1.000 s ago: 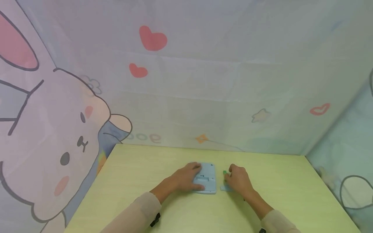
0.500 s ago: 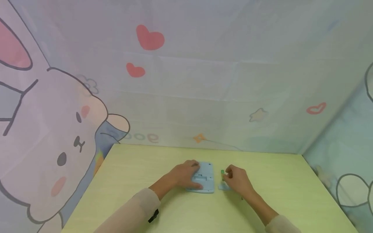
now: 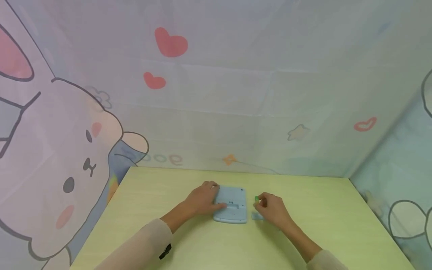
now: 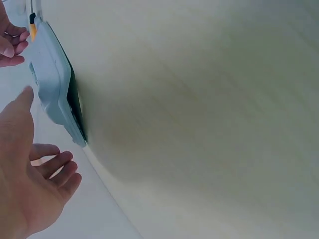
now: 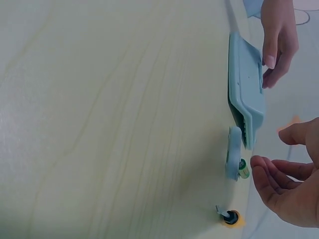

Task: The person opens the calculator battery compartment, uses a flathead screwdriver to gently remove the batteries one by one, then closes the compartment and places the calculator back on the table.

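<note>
A light blue, calculator-shaped device (image 3: 237, 215) lies back side up on the table, its battery compartment (image 3: 233, 206) uncovered. Over its left edge hovers my left hand (image 3: 202, 198), thumb stretched across the back; the left wrist view shows the fingers loosely bent and apart from the device. To the right, a small light blue cover (image 5: 233, 153) rests beside a green battery (image 5: 243, 169). My right hand (image 3: 273, 210) is at the battery, fingertips just beside it and thumb spread away from them in the right wrist view. Whether the fingertips touch the battery is unclear.
An orange-and-black tool with a metal tip (image 5: 230, 217), perhaps a screwdriver, lies near my right wrist. The pale yellow table (image 3: 168, 187) ends at a cloth backdrop (image 3: 216, 93) printed with hearts and a rabbit.
My left hand has drawn back left, fingers coming off the device's back. My right fingertips have come closer together at the battery, covering more of it. The head view has shifted slightly.
</note>
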### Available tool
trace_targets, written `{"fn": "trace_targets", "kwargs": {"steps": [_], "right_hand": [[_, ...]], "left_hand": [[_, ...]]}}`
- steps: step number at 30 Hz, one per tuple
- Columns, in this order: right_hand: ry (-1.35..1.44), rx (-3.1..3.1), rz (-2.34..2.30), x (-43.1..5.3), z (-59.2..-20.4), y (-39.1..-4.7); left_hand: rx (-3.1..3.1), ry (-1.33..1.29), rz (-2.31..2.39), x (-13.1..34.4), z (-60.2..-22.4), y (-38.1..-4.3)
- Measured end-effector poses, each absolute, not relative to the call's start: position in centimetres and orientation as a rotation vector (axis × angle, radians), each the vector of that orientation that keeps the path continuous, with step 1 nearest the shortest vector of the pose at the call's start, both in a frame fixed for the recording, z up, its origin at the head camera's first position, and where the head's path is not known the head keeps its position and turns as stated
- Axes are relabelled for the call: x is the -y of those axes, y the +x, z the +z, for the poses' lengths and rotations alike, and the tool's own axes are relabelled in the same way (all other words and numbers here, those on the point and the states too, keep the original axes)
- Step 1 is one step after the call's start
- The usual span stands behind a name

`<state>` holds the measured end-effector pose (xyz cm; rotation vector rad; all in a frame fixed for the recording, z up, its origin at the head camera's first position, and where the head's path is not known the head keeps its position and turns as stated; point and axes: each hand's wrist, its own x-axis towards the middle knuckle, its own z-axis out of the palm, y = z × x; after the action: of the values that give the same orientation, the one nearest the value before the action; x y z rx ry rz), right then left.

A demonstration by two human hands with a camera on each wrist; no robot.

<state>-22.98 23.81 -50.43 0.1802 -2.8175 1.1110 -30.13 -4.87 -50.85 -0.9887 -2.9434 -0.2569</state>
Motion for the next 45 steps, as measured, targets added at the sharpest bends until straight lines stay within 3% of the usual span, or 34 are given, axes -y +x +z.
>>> {"fn": "trace_targets", "kwargs": {"steps": [19, 34, 45], "right_hand": [[0.178, 2.812, 1.181, -21.8, -50.6, -23.1], [0.201, 2.845, 1.149, -20.4, -51.0, -23.4], [0.168, 2.873, 1.099, -20.2, -51.4, -23.6]], "left_hand": [[3.01, -0.674, -0.499, 5.2, -50.1, -28.0], [2.969, -0.645, -0.716, 5.0, -50.5, -27.2], [2.866, -0.709, -1.184, 5.0, -51.7, -27.6]]}}
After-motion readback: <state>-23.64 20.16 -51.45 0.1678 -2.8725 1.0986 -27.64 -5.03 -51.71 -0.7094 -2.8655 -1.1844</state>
